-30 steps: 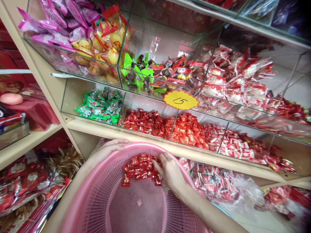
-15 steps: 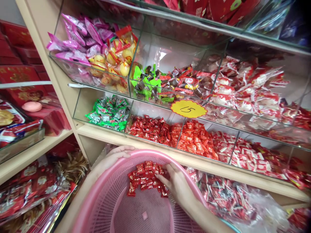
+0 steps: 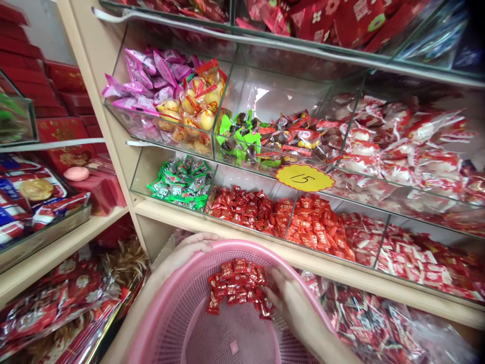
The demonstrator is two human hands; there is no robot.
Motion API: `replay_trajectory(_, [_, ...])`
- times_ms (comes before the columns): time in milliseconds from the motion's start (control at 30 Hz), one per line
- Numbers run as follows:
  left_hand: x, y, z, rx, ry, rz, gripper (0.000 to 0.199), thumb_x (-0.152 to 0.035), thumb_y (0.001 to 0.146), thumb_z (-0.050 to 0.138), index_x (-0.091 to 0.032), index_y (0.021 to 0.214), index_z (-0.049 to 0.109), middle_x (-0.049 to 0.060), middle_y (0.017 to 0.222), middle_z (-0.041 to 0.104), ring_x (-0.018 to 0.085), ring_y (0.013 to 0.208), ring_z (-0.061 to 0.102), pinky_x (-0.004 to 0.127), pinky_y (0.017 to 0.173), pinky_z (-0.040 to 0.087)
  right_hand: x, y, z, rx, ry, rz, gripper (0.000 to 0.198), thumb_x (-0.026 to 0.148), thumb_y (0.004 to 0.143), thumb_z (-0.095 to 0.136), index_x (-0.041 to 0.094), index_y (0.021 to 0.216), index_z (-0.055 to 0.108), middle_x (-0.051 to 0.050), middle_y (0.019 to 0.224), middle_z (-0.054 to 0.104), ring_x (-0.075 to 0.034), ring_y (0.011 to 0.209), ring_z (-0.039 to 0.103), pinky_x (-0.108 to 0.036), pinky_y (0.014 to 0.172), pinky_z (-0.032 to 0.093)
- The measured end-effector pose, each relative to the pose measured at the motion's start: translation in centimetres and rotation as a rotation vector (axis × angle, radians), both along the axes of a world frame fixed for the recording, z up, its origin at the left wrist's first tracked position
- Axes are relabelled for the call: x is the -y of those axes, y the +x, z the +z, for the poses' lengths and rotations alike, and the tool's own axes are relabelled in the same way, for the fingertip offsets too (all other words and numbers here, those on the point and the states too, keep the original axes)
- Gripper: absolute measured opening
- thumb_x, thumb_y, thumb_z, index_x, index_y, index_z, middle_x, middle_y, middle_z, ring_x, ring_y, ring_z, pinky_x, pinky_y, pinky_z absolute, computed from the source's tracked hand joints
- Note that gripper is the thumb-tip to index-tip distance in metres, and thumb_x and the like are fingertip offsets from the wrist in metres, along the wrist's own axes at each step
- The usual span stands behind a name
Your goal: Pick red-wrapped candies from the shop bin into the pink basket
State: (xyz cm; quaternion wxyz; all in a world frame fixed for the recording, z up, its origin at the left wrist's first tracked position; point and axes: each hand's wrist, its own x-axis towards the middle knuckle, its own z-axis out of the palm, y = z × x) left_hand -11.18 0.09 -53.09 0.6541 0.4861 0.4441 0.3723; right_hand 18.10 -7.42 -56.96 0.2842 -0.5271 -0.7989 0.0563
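Holding big pink basket (image 3: 182,298) below/R of L hand (image 3: 185,254), w/ fingers hooked over rim. Inside, w/ R hand (image 3: 286,288) part-curled by red sweets (image 3: 238,283); can't tell if gripping any. Prob. mid-handling sweets; for next move, prob. need light touch + steady rim. Heaped close just L of R hand: small, glossy, individually wrapped, w/ pale-gold marks.
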Motion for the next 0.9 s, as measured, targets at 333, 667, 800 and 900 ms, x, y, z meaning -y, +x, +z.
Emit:
replay_trajectory(333, [0.5, 0.4, 0.7, -0.041, 0.013, 0.034, 0.039, -0.020, 0.066, 0.061, -0.016, 0.104, 0.063, 0.006, 0.113, 0.063, 0.021, 0.101, 0.058, 0.029, 0.090, 0.041, 0.2, -1.5, 7.1, 0.077, -0.113, 0.016, 0.024, 0.035, 0.088, 0.050, 0.020, 0.106, 0.053, -0.007, 0.097, 0.059, -0.018, 0.076, 0.062, -0.028, 0.066, 0.048])
replay_trajectory(667, [0.6, 0.7, 2.1, -0.106, -0.003, 0.046, 0.037, -0.023, 0.063, 0.062, -0.019, 0.099, 0.066, 0.002, 0.100, 0.068, 0.021, 0.101, 0.059, 0.027, 0.089, 0.042, -12.3, -9.9, 13.4, 0.216, 0.035, -0.067, 0.010, 0.028, 0.086, 0.052, 0.019, 0.089, 0.057, -0.006, 0.092, 0.062, -0.018, 0.082, 0.060, -0.026, 0.067, 0.040])
replay_trajectory(800, [0.4, 0.6, 2.0, -0.122, 0.010, 0.065, 0.037, -0.023, 0.063, 0.063, -0.020, 0.100, 0.066, 0.001, 0.108, 0.066, 0.020, 0.107, 0.056, 0.025, 0.091, 0.040, -15.9, -11.5, 12.6, 0.309, -0.080, -0.122, 0.014, 0.031, 0.084, 0.057, 0.020, 0.092, 0.057, -0.007, 0.091, 0.066, -0.020, 0.084, 0.062, -0.027, 0.066, 0.040])
replay_trajectory(900, [0.1, 0.4, 1.5, -0.079, -0.006, 0.046, 0.039, -0.023, 0.063, 0.063, -0.018, 0.102, 0.065, 0.003, 0.107, 0.067, 0.021, 0.107, 0.056, 0.027, 0.092, 0.040, -16.8, -11.7, 12.1, 0.339, -0.093, -0.130, 0.015, 0.032, 0.084, 0.057, 0.019, 0.092, 0.058, -0.008, 0.090, 0.067, -0.022, 0.085, 0.063, -0.028, 0.068, 0.041])
